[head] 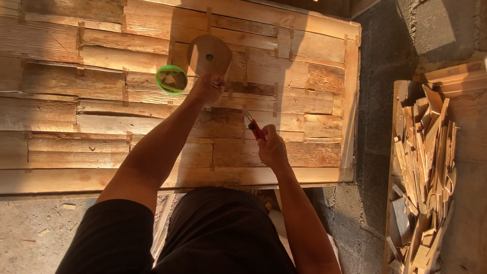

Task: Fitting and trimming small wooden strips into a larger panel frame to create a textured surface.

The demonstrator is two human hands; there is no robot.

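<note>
Fingers of the left hand [208, 87] pinch a brown cardboard disc [209, 55] at twelve o'clock, arm outstretched; the right hand [271, 148] is clenched round red-handled pliers [255, 127], elbow bent.

Green ring [171, 79] blocking at 10 o'clock of left hand [208, 87]; wooden panel [304, 109] lying open toward 3 o'clock; scrap pile [423, 167] crowding far right.

One wooden disc [209, 55], one green ring [171, 79], one red-handled cutter [255, 128], two hands [209, 87].
</note>
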